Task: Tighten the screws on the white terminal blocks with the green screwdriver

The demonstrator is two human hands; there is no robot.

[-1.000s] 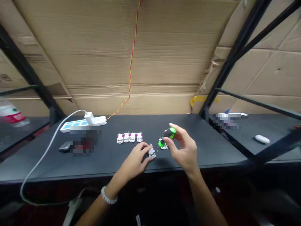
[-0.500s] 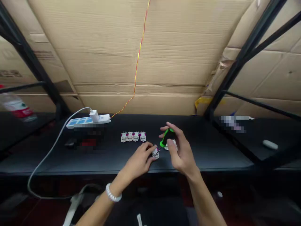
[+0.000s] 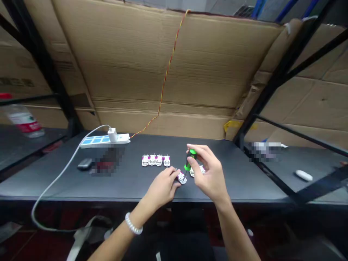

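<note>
Head view, your right hand gripping a green-and-black screwdriver, tip down beside a white electrical module, your left hand pinching that module, twelve o'clock on the dark tabletop

Pixelated blur hides the desktop objects.

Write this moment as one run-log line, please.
left hand: pinches white electrical module | right hand: grips green-and-black screwdriver | nearby: row of four modules
</note>
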